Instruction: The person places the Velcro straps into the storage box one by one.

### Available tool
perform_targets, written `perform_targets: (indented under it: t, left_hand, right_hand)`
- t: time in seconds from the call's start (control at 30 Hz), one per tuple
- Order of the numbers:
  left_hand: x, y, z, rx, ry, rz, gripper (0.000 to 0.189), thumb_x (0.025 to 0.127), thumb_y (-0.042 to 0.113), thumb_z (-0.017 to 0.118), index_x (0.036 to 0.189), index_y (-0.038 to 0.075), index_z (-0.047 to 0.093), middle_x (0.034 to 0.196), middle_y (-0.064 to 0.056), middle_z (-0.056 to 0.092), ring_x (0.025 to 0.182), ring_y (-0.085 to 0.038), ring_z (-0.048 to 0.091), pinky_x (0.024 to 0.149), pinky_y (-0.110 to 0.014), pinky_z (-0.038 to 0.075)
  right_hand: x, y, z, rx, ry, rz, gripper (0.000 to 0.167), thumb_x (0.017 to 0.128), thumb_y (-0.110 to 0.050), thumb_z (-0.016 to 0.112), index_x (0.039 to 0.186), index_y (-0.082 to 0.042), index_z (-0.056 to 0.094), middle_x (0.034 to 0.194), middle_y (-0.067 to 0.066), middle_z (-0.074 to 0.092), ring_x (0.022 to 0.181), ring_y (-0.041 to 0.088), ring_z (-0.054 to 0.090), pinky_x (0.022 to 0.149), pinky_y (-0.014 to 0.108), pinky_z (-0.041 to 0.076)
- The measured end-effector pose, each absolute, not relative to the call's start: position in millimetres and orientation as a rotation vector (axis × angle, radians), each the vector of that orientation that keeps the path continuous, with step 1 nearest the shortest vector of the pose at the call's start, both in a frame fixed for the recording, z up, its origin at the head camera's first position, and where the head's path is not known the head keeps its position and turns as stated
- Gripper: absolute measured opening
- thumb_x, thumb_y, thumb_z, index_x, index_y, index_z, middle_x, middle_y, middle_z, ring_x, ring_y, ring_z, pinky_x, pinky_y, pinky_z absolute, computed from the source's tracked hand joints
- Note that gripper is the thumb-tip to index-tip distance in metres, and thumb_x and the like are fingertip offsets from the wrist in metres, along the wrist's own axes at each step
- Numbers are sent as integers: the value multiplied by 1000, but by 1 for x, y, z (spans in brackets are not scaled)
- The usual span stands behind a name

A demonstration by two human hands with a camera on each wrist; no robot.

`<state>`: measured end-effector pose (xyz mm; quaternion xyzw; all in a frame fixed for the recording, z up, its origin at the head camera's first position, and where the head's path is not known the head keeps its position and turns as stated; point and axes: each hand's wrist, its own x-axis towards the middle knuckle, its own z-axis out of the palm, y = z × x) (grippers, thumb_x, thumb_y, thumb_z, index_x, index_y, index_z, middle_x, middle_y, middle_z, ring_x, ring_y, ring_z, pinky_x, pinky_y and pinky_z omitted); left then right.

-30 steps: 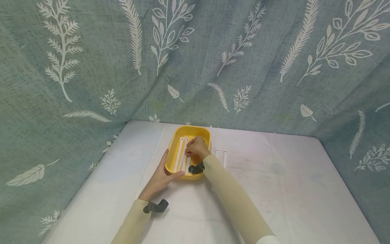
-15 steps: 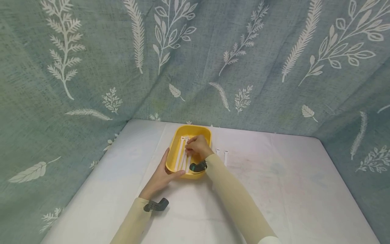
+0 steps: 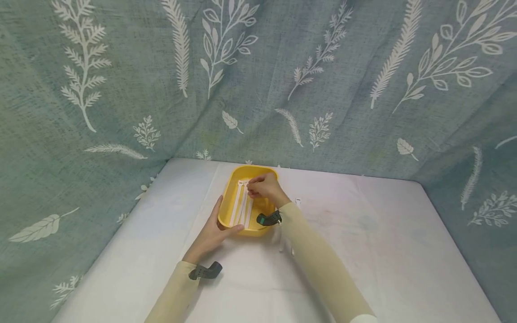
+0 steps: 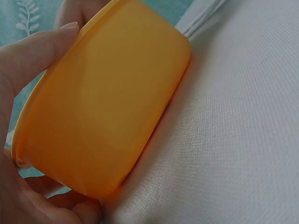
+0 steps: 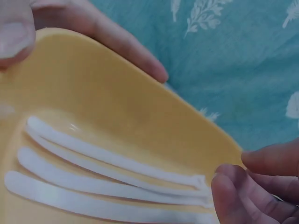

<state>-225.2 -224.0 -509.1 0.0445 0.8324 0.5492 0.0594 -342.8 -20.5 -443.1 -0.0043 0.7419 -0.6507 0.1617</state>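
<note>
Left grip (image 3: pixel 210 237) on tray (image 3: pixel 253 233); right sleeve (image 3: pixel 323 264) part-hides outside straps (image 3: pixel 298 202).

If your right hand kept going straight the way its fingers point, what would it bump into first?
Probably the white strips in the yellow tray: the right hand's fingertips point toward their near ends. Depth is unclear; they may already be touching.

Left fingers (image 3: pixel 216 209) and thumb (image 3: pixel 234 230) spread apart; right fingers (image 3: pixel 257 185) bend inward.
</note>
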Motion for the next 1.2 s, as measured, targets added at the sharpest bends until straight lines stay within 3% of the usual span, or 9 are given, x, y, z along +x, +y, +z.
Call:
perform_targets:
  t: [0.1, 0.3, 0.67, 0.97, 1.2]
  left_hand:
    - [-227, -223, -509, 138, 2501, 1688, 118, 89, 37, 82, 166, 34, -7, 177, -4, 3, 159, -32, 26, 129, -54, 29]
    - [-230, -221, -511, 160, 2498, 1705, 119, 88, 38, 83, 167, 33, -7, 176, -5, 5, 159, -31, 25, 130, -52, 27]
    - [-232, -220, -509, 143, 2510, 1671, 124, 86, 45, 83, 166, 33, -10, 177, -5, 1, 162, -33, 18, 131, -52, 24]
    - [-232, -220, -510, 101, 2512, 1645, 119, 89, 39, 81, 165, 39, -10, 177, -1, -3, 163, -32, 14, 131, -52, 24]
    - [-230, -218, -510, 115, 2487, 1671, 120, 90, 35, 81, 166, 34, -11, 177, -5, 1, 161, -33, 20, 130, -51, 27]
  right_hand:
    - [-342, -13, -440, -49, 2108, -1881, 22, 93, -4, 74, 113, 6, 72, 99, 20, 78, 68, 14, 73, 74, 34, 68]
    - [-331, 10, -426, -166, 2157, -1879, 27, 95, -12, 74, 117, 3, 72, 114, 24, 76, 74, 14, 75, 74, 33, 67]
    - [-302, 68, -406, -188, 2294, -1845, 28, 97, -19, 73, 120, -3, 72, 112, 17, 76, 84, 19, 75, 77, 35, 68]
    - [-286, 104, -414, -103, 2410, -1835, 27, 98, -17, 70, 120, -1, 72, 114, 20, 75, 82, 18, 75, 75, 33, 67]
    - [-278, 120, -427, -36, 2455, -1835, 30, 98, -16, 69, 122, 1, 70, 115, 21, 75, 87, 24, 77, 73, 33, 67]
